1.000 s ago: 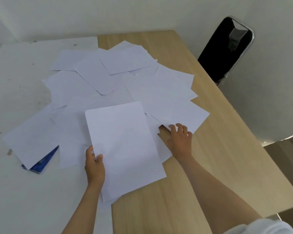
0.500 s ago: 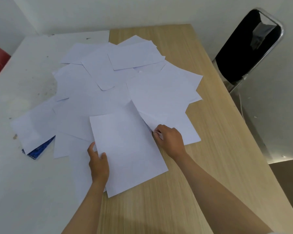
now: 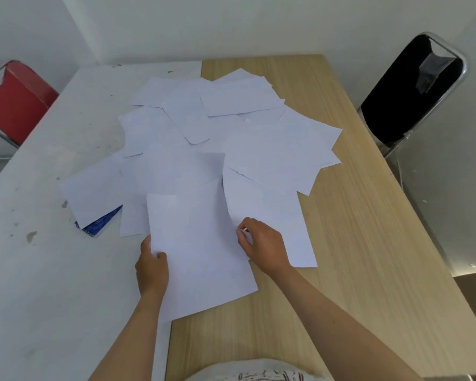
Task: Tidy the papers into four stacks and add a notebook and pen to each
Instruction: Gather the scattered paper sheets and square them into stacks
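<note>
My left hand [image 3: 151,266] pinches the near sheet [image 3: 201,251] at its left edge; my right hand [image 3: 263,244] pinches the next sheet [image 3: 280,215] by its curled edge. The scattered papers [image 3: 226,133] cover the surface [image 3: 368,243]. They are light, floppy and slide easily, so I think edges give the best hold.

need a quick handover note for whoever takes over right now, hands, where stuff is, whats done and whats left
Left hand: grips the left edge of the near sheet.
Right hand: pinches the edge of a second sheet beside it, which curls up there.
Papers: loose and overlapping, spread across the seam between the white table and the wooden table.
Notebook: one blue corner shows under the papers on the left. No pens in view.
Done: no stack formed.
Left: gather the papers into four stacks, then add a notebook and pen to each.
</note>
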